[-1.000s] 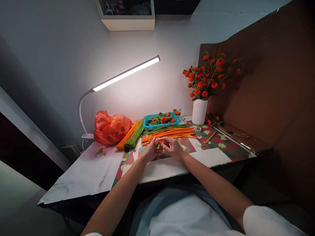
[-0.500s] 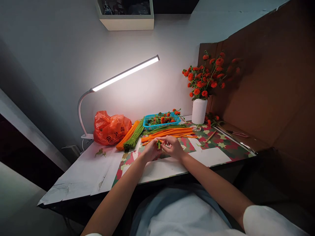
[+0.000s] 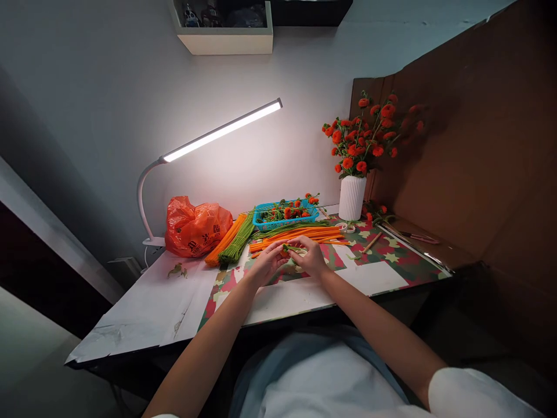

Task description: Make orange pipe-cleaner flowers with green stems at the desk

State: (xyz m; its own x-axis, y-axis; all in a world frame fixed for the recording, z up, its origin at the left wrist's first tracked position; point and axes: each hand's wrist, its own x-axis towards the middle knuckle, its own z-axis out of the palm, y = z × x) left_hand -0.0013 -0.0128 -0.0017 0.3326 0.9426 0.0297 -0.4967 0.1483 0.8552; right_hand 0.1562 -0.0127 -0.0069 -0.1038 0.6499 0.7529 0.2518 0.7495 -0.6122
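Note:
Between my two hands, over the near middle of the table, is a small green and orange flower piece. My left hand pinches its left side with the fingertips. From the right, my right hand grips its green part, fingers bent and closed. Just behind the hands lie loose orange fuzzy stems, with green stems beyond them. A blue basket holding small orange flowers with green stems stands farther back. Fingers hide part of the piece.
Left of the hands are bundled orange stems, bundled green stems and an orange plastic bag. A lit lamp reaches over the table. A white vase with orange flowers, scissors and a brown stick are at right.
The flower piece has turned, so its green part points toward my right hand instead of down. My right hand has shifted slightly and both hands' fingers have changed their hold.

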